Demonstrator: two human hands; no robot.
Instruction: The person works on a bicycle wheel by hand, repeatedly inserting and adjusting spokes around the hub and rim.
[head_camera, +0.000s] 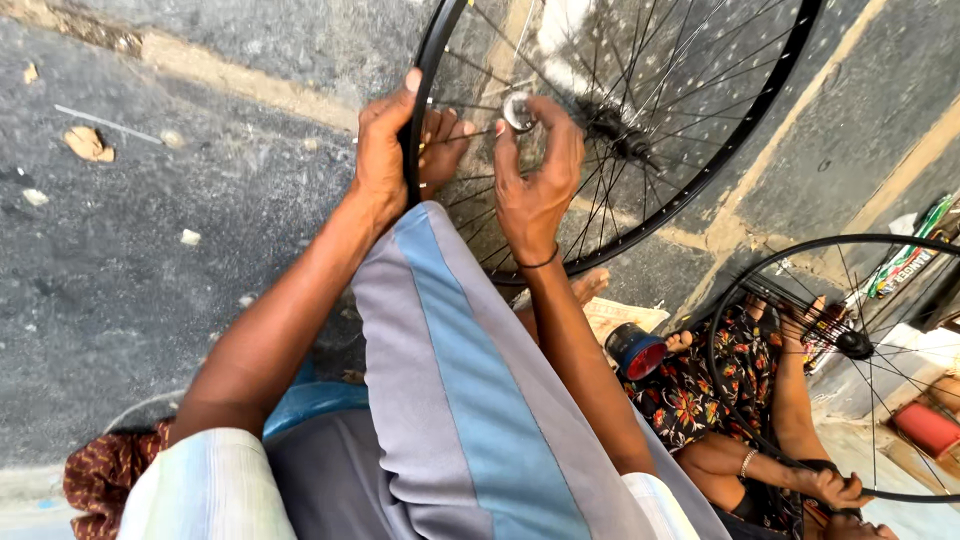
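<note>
Left hand (385, 150) clamped on the black rim (420, 90) of a bike wheel, thumb up along the rim's outer edge, fingers (445, 140) wrapped through to the spoke side. Right hand (535, 175) sits just right of it, inside the rim circle, fingertips pinched on a small silver round tool (517, 110) set against a spoke (470, 132). Tool lies up and slightly left of the right palm, touching thumb and forefinger; it is between the two hands, nearer the right. Rim's near arc runs roughly vertical past the left hand; wheel stands upright in front of the knee (450, 330), hub (615, 135) further right and well apart from both hands. The spoke under the tool runs from the rim toward the hub. Second wheel (860, 345) lower right, held by another person's hand (835, 488). Red-and-blue tin (633, 352) on the ground between. Grey pavement (150, 260) below.
</note>
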